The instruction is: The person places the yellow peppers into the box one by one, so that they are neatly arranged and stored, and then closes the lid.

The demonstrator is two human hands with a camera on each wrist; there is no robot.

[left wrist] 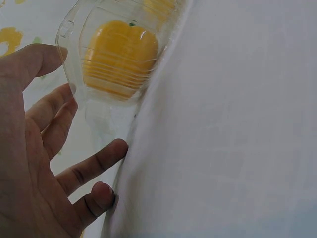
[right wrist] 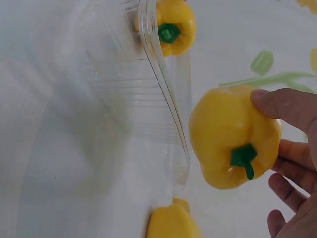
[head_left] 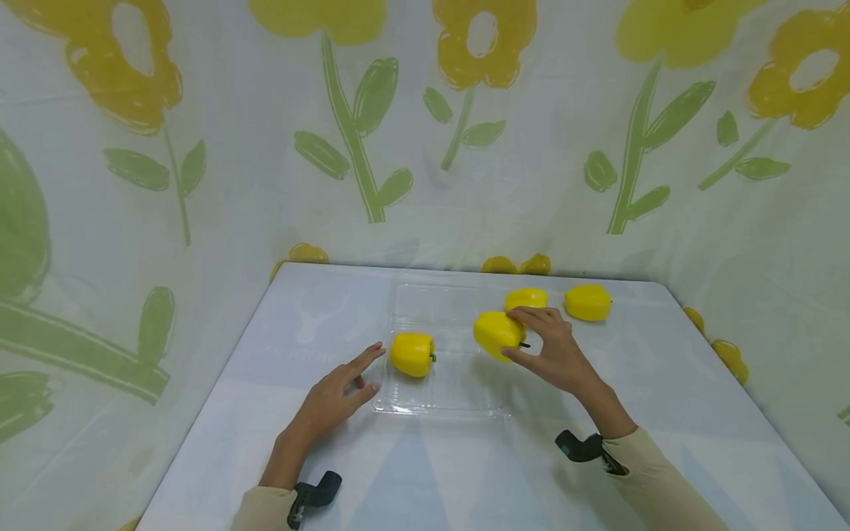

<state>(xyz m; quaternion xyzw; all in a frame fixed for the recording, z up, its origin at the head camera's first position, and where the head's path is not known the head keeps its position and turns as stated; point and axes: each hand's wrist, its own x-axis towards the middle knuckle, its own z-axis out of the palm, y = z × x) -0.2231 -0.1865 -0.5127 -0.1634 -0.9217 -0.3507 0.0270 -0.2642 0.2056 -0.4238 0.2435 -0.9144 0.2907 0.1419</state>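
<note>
My right hand (head_left: 554, 350) pinches a yellow bell pepper (head_left: 496, 333) between thumb and fingers, above the right side of a clear plastic container (head_left: 458, 402). Its green stem faces the palm in the right wrist view. Another yellow bell pepper (head_left: 411, 355) lies inside the container on the left, seen through the clear wall in the left wrist view. Beside that wall is my left hand (head_left: 332, 398), fingers spread and fairly straight, with thumb and fingertips at the rim (left wrist: 69, 74).
Two more yellow bell peppers lie on the white table: one (head_left: 527, 297) behind the right hand, partly hidden, and one (head_left: 588, 302) farther right. The container's open lid (head_left: 438, 296) extends toward the back. A flower-patterned cloth (head_left: 412, 147) hangs behind the table.
</note>
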